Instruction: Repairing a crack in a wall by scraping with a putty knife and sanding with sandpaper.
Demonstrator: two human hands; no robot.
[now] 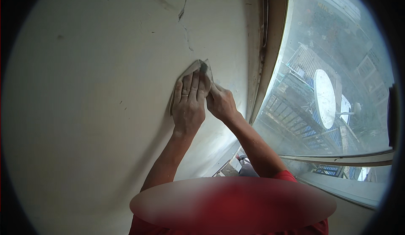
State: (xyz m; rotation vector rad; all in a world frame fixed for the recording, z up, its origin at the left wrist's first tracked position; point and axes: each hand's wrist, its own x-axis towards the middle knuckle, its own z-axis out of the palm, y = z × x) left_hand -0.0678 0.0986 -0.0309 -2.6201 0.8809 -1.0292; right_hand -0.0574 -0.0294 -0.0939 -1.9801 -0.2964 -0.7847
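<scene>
A thin grey sheet, apparently sandpaper [210,69], is pressed to the off-white wall [105,70] just below a crack. Over it lies my left hand [190,104], fingers stretched upward and flat, with the sheet's edge showing along its left side. My right hand [221,103] is closed at the sheet's right edge, close beside the left hand, its thumb side up. Pale dust coats both hands. What lies under my left palm is hidden.
The dark crack [183,7] runs down the wall, with a fainter stretch below. At right, a window frame [276,45] borders dusty glass, with a white satellite dish [325,99] and railings outside. Low down, part of a leg [247,170] shows between my arms.
</scene>
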